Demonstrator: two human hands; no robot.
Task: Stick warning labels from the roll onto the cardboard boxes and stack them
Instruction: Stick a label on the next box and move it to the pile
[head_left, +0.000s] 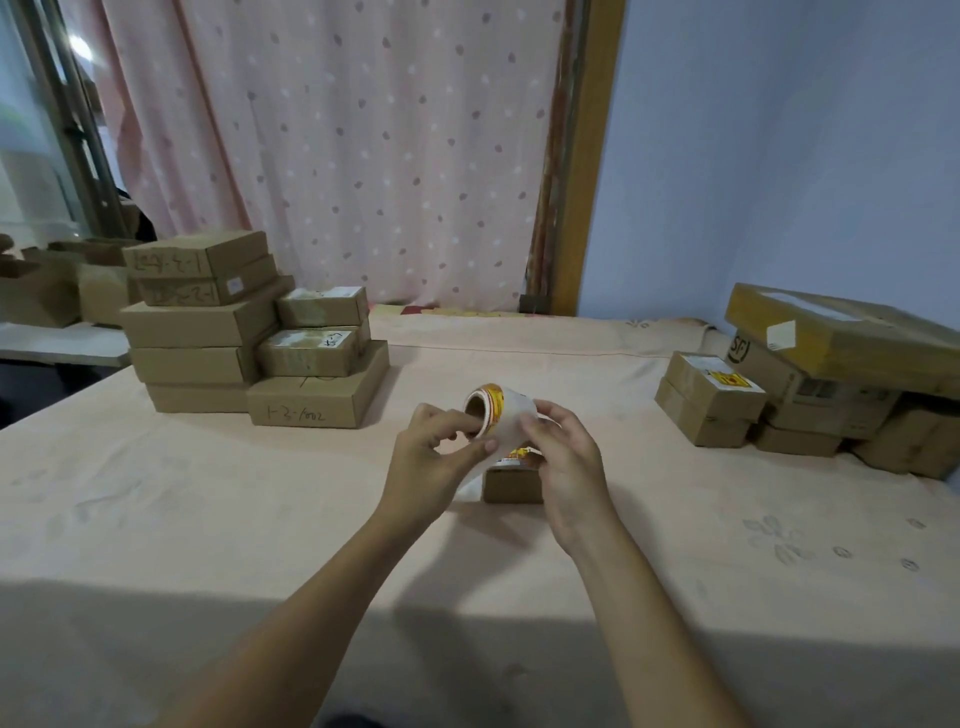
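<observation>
White roll of red-and-yellow warning labels (501, 410) held in the air over mid-worktop (208, 519), directly above a small brown cardboard box (511, 487). Left hand (436, 457): fingers pinched on the roll's near rim and loose liner. Right hand (566, 462): fingers curled round its far side. Unlabelled brown boxes (249, 338) stacked far left; labelled box pile (711, 400) far right.

The left hand (431, 460) and right hand (566, 462) grip a white roll of orange-printed labels (501, 410) just above a small brown cardboard box (511, 487).
</observation>
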